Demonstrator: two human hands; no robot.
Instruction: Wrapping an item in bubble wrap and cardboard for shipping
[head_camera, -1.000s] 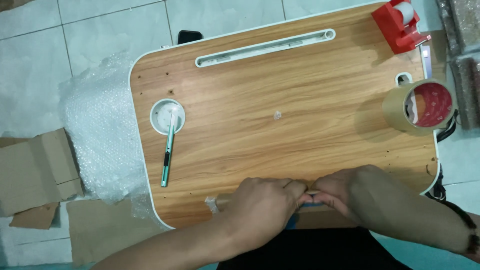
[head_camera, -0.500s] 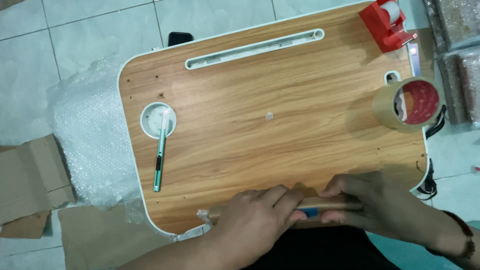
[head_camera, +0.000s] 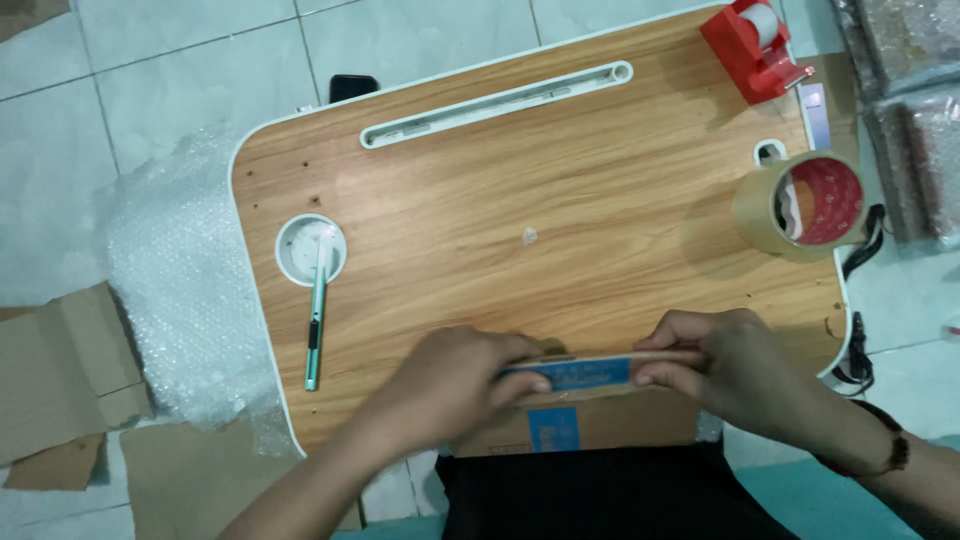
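Head view: left hand (head_camera: 455, 375) and right hand (head_camera: 725, 365) both grip a flat cardboard box (head_camera: 590, 385) at the table (head_camera: 560, 190) near edge. Tape roll (head_camera: 800, 205) at right edge.

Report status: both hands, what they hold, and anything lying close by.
Left hand and right hand both grip the cardboard box at the table's near edge. Green utility knife lies left, brown tape roll right, both apart from the box.
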